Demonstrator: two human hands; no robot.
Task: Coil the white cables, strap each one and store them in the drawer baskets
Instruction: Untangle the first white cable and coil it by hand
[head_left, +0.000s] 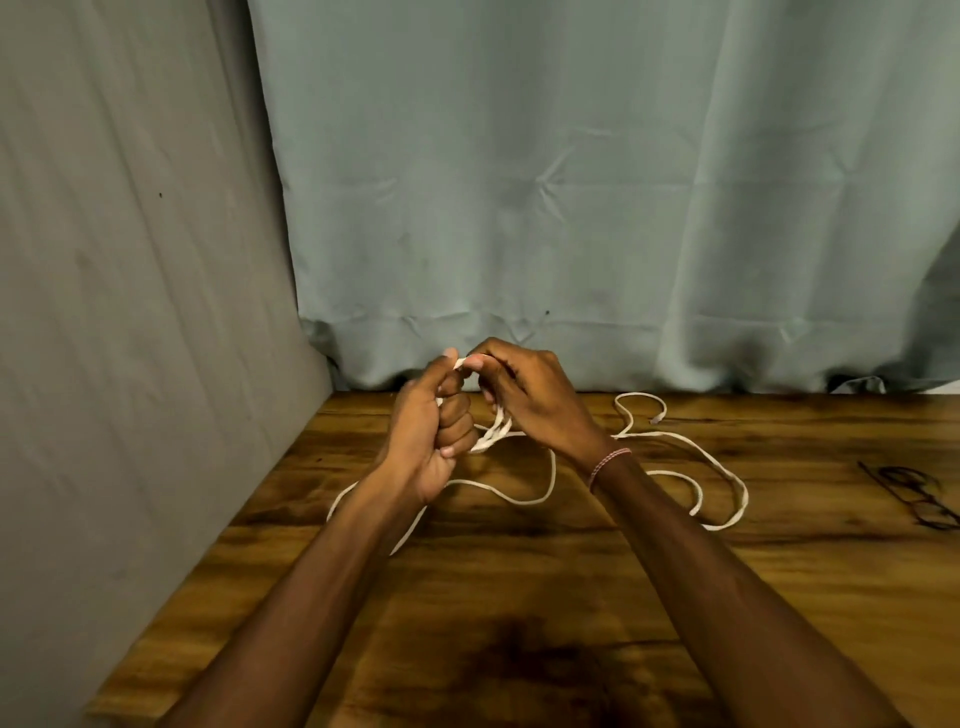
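Wooden table (571, 597) foreground; white cable (519, 502) sprawls loose across it, one end raised. Left hand (431, 431) fisted round gathered loops; right hand (530, 400) pinches strand above. Best practice: equal loops, light tension, no twists.

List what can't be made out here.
Head view only.
- Turns of cable in left hand: hidden by curled fingers.
- Strands under right hand: hidden by its palm.
- Cable's far end: too small to identify.
- The glasses: dim, cut by right edge.
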